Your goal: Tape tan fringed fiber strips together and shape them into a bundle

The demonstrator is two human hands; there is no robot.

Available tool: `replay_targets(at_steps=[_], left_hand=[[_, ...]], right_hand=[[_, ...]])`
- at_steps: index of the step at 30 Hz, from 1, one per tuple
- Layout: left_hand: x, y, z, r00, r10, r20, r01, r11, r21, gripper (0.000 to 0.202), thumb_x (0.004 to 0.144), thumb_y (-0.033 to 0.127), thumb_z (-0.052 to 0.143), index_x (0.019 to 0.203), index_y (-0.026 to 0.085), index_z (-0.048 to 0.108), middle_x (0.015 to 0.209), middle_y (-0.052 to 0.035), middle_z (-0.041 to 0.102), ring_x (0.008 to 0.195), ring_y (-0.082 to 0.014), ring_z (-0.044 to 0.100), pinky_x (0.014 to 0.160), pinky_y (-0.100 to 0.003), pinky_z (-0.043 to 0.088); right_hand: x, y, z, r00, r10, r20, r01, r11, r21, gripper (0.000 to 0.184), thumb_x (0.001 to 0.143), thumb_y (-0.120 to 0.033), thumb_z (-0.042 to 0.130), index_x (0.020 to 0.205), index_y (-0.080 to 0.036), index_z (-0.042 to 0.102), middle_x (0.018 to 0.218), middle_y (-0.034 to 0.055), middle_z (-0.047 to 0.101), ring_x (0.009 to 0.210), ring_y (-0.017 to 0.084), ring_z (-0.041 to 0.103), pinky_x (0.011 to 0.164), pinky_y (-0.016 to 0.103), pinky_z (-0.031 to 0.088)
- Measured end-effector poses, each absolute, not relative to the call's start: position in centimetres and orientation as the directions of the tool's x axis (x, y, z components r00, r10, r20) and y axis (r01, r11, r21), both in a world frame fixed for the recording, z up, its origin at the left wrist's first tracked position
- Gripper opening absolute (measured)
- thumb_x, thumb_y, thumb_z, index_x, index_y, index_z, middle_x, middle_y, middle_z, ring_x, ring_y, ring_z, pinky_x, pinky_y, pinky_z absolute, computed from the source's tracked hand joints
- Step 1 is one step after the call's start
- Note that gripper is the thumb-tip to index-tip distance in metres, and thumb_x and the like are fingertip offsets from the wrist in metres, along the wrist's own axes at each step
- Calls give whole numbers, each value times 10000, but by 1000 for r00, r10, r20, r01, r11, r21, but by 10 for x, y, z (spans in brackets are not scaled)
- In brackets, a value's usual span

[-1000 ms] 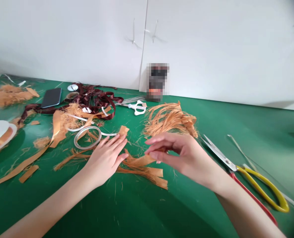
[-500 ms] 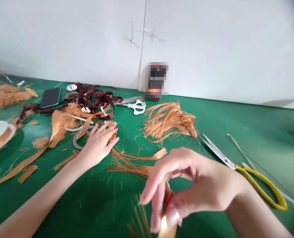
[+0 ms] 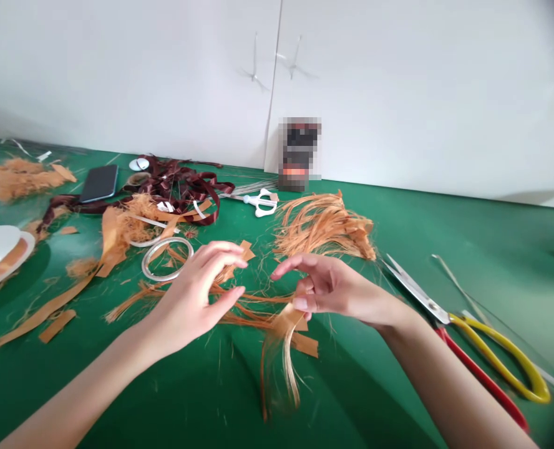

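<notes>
1. Well beyond your left hand, at the table's left edge, a white round dish (image 3: 0, 240) holds a curved orange strip (image 3: 6, 257). Nothing else shows in it.
2. The surface is a green table mat (image 3: 361, 390), scattered with fine orange fibres. A white cabinet wall (image 3: 141, 75) rises behind it, with a vertical seam and two thin white hooks. Against the wall stands a pixelated object (image 3: 299, 156), too blurred to identify.
3. Beyond your hands lie a black smartphone (image 3: 98, 183), a tangle of dark-red ribbon (image 3: 178, 187), and white-handled scissors (image 3: 261, 204). Just beyond your left hand is a clear ring of tape (image 3: 167, 259). A large orange fibre bundle (image 3: 324, 227) sits just beyond your right hand. To the right of that hand lie long shears (image 3: 417, 293) with red and yellow handles.
4. Your left hand (image 3: 193, 299) and right hand (image 3: 328, 290) are apart, with orange strands running across the gap below them. Your left fingers curve open above those strands.
5. A fringed orange strip (image 3: 284, 327) sits just below your right hand, its top meeting the underside of your right thumb (image 3: 300, 304). Its long fibres hang toward the mat. You cannot tell whether that hand is pinching it.
</notes>
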State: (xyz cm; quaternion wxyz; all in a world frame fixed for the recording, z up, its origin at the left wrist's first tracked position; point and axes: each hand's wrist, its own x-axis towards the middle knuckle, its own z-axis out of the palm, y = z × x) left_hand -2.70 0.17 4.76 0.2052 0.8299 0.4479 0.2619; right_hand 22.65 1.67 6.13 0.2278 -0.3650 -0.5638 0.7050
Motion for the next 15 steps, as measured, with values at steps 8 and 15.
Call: replay_targets(at_steps=[8, 15], left_hand=[[0, 4, 22, 444, 845, 299, 557, -521, 647, 501, 833, 155, 654, 1231, 205, 354, 1132, -73, 498, 809, -140, 575, 774, -330, 500], [0, 10, 25, 594, 774, 217, 507, -570, 646, 148, 902, 71, 495, 884, 168, 606, 882, -16, 490, 819, -150, 542, 741, -291, 459]], right_hand=[[219, 15, 62, -680, 708, -190, 7, -253, -967, 320, 765, -163, 712, 1053, -157, 573, 1012, 21, 609, 568, 16, 578, 566, 165, 517], [221, 15, 57, -657, 731, -185, -7, -252, -968, 356, 757, -198, 737, 1068, -156, 570, 733, -34, 606, 574, 52, 596, 541, 157, 475]])
